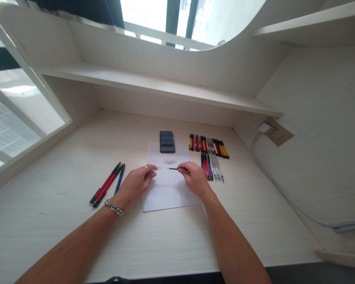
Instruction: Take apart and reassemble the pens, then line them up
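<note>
Both hands hover over a white sheet of paper [168,193] on the desk. My left hand [137,182], with a ring and a metal bracelet, pinches a small clear pen part [157,169]. My right hand [194,178] pinches a thin dark pen refill [173,169] whose tip points left toward the clear part. The two pieces are a short gap apart. A faint grey smudge [169,161] lies on the paper just beyond them.
Three assembled pens [108,184], red-black and blue, lie left of the paper. Several pen parts in rows [211,156] lie right of it. A dark phone [167,141] rests at the paper's far edge. A wall socket with plug [276,132] and cable [286,197] are at right.
</note>
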{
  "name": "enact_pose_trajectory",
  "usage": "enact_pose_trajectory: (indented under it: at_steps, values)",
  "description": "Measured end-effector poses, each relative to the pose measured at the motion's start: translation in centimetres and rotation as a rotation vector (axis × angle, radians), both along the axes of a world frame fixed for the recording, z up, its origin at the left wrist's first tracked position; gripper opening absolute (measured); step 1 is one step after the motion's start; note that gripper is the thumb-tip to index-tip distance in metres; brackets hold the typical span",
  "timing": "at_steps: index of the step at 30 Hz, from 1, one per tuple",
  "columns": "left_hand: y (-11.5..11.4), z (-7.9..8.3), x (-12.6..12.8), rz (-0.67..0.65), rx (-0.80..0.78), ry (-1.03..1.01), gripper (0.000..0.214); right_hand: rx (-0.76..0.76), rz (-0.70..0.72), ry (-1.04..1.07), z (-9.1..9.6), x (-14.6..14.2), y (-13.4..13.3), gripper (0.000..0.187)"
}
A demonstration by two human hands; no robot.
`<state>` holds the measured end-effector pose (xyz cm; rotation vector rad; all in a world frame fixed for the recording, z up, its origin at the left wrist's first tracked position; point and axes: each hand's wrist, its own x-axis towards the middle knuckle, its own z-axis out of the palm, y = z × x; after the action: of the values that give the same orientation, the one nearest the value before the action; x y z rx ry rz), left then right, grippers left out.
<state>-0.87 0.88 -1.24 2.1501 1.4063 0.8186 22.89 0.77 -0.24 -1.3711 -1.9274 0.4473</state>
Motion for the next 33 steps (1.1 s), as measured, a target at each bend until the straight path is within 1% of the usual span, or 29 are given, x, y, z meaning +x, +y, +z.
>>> enact_pose_trajectory:
  at_steps: [4,8,11,15,18,20,21,22,23,25,27,28,33]
  values:
    - [-0.2,-0.2,0.1,-0.064,0.046,0.071,0.025,0.026,0.029,-0.066,0.6,-0.3,-0.5,0.017]
    - [-0.4,-0.3,0.5,-0.135,0.035,0.066,0.025,-0.011,0.106,-0.048,0.8,-1.8,-1.3,0.017]
    - [-0.3,-0.5,0.5,-0.145,0.012,0.018,0.024,-0.035,0.097,0.013,0.7,-2.8,-1.6,0.014]
    - [-0.3,-0.6,0.4,-0.141,-0.003,-0.013,0.024,-0.11,0.072,0.11,0.6,-3.1,-1.6,0.012]
    - [-0.4,-0.4,0.7,-0.134,-0.024,-0.04,0.023,-0.202,0.069,0.25,0.2,-2.9,-1.1,0.02]
    - [-0.5,-0.2,0.9,-0.105,-0.032,-0.045,0.023,-0.265,0.029,0.394,-0.4,-2.6,-0.4,0.033]
    - [-0.5,-0.1,1.0,-0.089,-0.035,-0.042,0.023,-0.291,-0.014,0.468,-0.7,-2.3,0.0,0.039]
    - [-0.5,0.0,1.0,-0.074,-0.041,-0.038,0.023,-0.298,-0.07,0.519,-1.1,-2.1,0.4,0.044]
    - [-0.5,0.1,1.0,-0.062,-0.047,-0.037,0.023,-0.28,-0.125,0.516,-1.4,-1.8,0.8,0.043]
    - [-0.4,0.2,0.9,-0.038,-0.059,-0.048,0.023,-0.222,-0.183,0.374,-2.0,-1.3,1.4,0.032]
    - [-0.3,0.2,0.7,-0.019,-0.068,-0.067,0.022,-0.171,-0.196,0.177,-2.3,-1.2,1.8,0.019]
    - [-0.2,0.1,0.7,-0.011,-0.07,-0.073,0.022,-0.155,-0.194,0.09,-2.3,-1.3,2.0,0.016]
    - [0.0,0.1,0.4,0.006,-0.077,-0.078,0.022,-0.132,-0.209,-0.179,-2.1,-2.7,3.2,0.018]
